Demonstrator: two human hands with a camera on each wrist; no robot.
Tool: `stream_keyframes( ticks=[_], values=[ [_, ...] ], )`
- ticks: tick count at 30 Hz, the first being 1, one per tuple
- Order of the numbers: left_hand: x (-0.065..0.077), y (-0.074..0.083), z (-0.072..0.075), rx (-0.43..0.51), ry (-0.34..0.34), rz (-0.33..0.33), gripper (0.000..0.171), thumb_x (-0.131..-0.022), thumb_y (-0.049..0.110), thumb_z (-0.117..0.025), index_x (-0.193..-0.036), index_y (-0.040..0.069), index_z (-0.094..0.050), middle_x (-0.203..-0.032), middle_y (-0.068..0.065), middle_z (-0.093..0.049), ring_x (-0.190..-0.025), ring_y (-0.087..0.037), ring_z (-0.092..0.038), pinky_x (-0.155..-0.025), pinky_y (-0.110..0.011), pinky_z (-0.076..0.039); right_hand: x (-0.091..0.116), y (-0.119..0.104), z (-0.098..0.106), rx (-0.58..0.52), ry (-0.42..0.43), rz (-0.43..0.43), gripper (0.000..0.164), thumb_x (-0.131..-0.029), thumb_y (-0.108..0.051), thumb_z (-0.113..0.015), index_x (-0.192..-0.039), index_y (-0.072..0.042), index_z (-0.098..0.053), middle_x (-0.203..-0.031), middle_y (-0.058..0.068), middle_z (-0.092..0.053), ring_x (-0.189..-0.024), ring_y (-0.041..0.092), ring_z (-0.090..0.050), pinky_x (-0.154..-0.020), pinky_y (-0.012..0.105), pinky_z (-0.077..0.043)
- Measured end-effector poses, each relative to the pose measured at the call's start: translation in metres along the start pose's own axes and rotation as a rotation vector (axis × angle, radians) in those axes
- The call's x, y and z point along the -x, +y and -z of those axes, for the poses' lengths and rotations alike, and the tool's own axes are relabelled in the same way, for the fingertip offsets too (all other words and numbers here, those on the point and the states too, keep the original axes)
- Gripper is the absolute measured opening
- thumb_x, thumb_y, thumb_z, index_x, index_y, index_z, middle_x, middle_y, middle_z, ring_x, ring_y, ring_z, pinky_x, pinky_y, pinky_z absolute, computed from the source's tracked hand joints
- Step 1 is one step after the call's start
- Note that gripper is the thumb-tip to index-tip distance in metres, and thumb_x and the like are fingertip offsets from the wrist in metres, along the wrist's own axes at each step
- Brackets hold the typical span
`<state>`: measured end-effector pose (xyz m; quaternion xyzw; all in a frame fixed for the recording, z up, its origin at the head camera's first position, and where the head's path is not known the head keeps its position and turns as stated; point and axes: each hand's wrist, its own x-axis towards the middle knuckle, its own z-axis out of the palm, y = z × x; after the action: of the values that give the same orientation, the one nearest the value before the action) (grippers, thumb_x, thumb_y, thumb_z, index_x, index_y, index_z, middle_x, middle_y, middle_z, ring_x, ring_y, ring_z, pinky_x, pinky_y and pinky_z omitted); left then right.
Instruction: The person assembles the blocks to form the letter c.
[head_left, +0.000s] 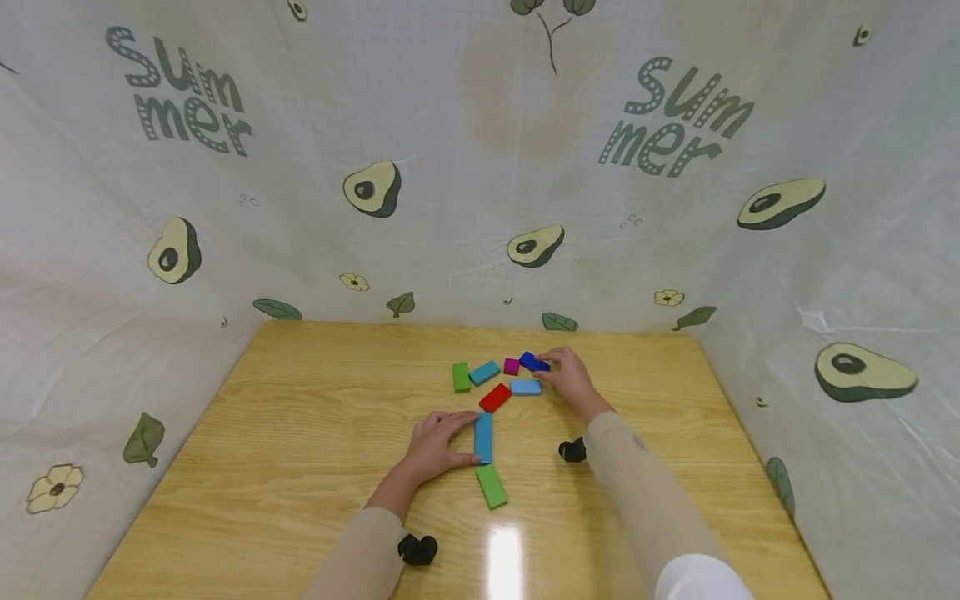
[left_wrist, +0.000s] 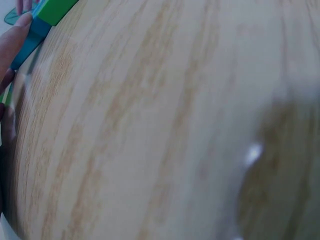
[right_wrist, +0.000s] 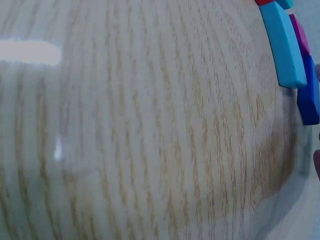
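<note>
My left hand [head_left: 433, 446] spans a blue block [head_left: 483, 437] lengthwise, index finger at its far end and thumb at its near end. In the left wrist view a fingertip lies against this blue block [left_wrist: 31, 40], beside a green block [left_wrist: 56, 10]. My right hand [head_left: 567, 377] holds a dark blue block [head_left: 534, 362], index finger and thumb about its right part. The right wrist view shows the dark blue block [right_wrist: 308, 95] beside a light blue block [right_wrist: 283, 47], with the fingers mostly cut off at the edge.
A red block [head_left: 495, 397], a magenta block [head_left: 512, 367], another blue block [head_left: 484, 372] and a green block [head_left: 461, 377] lie close around. Nearest me is a second green block [head_left: 492, 487]. A patterned cloth [head_left: 450, 275] hangs behind the wooden table [head_left: 315, 400].
</note>
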<state>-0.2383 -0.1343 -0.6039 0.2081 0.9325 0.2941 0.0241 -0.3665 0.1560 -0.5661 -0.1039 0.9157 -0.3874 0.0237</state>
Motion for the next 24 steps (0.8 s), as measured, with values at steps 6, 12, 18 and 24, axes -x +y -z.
stream_keyframes(
  ticks=[6,12,18,24],
  values=[
    [-0.001,0.001,0.001,0.014,0.005,0.003,0.077,-0.080,0.062,-0.069,-0.146,0.030,-0.047,-0.147,0.008,-0.045,-0.125,-0.022,-0.038,-0.094,-0.048,-0.028,-0.008,0.003,0.000,-0.035,-0.050,-0.001,0.032,-0.087,-0.015,-0.075,-0.117,-0.003,-0.071,-0.120,0.016,-0.059,-0.112,0.033,-0.052,-0.098,0.048,-0.041],
    [0.001,0.001,0.001,0.013,0.003,-0.002,0.077,-0.080,0.063,-0.069,-0.146,0.029,-0.047,-0.147,0.008,-0.045,-0.125,-0.022,-0.038,-0.093,-0.048,-0.028,-0.012,0.005,-0.005,-0.047,-0.065,-0.030,0.029,-0.088,-0.014,-0.075,-0.115,-0.003,-0.072,-0.117,0.016,-0.060,-0.109,0.032,-0.053,-0.095,0.046,-0.043],
    [0.001,-0.002,-0.001,0.005,0.010,-0.008,0.076,-0.081,0.061,-0.069,-0.146,0.030,-0.046,-0.147,0.008,-0.045,-0.125,-0.023,-0.038,-0.092,-0.047,-0.029,-0.013,0.003,-0.008,-0.068,-0.045,-0.063,0.027,-0.088,-0.010,-0.074,-0.114,-0.004,-0.073,-0.117,0.015,-0.060,-0.106,0.030,-0.054,-0.093,0.045,-0.044],
    [0.001,-0.002,0.000,0.005,0.010,-0.002,0.076,-0.080,0.062,-0.069,-0.146,0.031,-0.045,-0.147,0.009,-0.045,-0.125,-0.022,-0.038,-0.094,-0.048,-0.029,-0.015,0.003,-0.010,-0.066,-0.024,-0.079,0.024,-0.090,-0.009,-0.071,-0.114,-0.005,-0.073,-0.120,0.016,-0.059,-0.111,0.032,-0.053,-0.095,0.046,-0.044]
  ],
)
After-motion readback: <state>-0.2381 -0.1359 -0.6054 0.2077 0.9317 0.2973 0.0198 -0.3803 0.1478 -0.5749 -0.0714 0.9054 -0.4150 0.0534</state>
